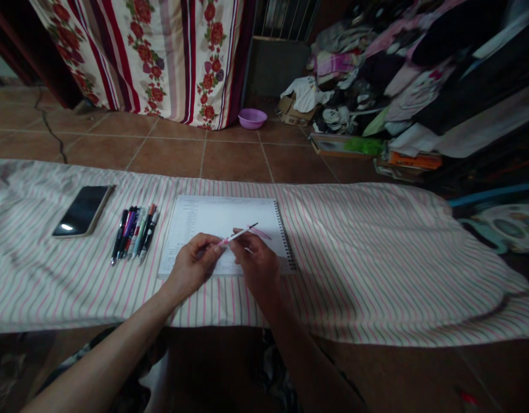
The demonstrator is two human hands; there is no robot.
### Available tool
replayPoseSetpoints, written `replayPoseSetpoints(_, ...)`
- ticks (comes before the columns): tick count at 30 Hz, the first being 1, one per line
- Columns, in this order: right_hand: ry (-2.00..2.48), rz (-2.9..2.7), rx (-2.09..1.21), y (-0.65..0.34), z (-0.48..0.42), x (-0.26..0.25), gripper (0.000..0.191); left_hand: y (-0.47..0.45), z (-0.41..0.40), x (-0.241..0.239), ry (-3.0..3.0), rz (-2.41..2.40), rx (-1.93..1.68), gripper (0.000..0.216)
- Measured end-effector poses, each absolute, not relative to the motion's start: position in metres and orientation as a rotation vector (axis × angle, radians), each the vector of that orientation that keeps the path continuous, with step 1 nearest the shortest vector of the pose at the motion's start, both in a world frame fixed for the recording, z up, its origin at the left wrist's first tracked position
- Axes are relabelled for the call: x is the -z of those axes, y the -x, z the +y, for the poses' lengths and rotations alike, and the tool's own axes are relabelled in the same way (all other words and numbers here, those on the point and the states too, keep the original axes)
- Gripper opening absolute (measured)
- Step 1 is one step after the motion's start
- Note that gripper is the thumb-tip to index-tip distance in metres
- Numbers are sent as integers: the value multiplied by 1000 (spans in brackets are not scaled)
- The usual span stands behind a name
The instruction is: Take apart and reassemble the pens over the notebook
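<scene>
My left hand (pixel 198 258) pinches the pink end of a thin white pen refill (pixel 242 232) between thumb and fingers. The refill slants up to the right and ends in a dark tip. The fingertips of my right hand (pixel 258 261) are closed at the refill's middle, close to my left fingertips. Just beyond the right fingers, a clear pinkish pen barrel (pixel 262 233) lies on the page, partly covered by the hand. Below both hands is an open spiral notebook (pixel 230 207) with its wire coil on the right side.
Left of the notebook, several pens (pixel 135 232) lie side by side on the striped cloth (pixel 376 258). A smartphone (pixel 83 211) rests farther left. On the tiled floor beyond are a purple basin (pixel 253 119), a floral curtain (pixel 173 63) and piled clothes (pixel 376 69).
</scene>
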State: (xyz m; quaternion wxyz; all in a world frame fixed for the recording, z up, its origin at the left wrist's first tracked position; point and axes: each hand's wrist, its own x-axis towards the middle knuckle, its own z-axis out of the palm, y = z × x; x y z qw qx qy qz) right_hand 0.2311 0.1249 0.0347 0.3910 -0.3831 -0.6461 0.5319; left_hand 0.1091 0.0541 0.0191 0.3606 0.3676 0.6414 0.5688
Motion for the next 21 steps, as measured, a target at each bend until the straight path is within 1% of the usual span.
replayPoseSetpoints(9, 953, -1593, -1193, -233, 126, -37, 12, -111, 54, -26, -994, 1727, -1449, 20)
replayPoseSetpoints(21, 888, -1597, -1149, -234, 128, -33, 11, -109, 54, -23, -1086, 1763, -1431, 19)
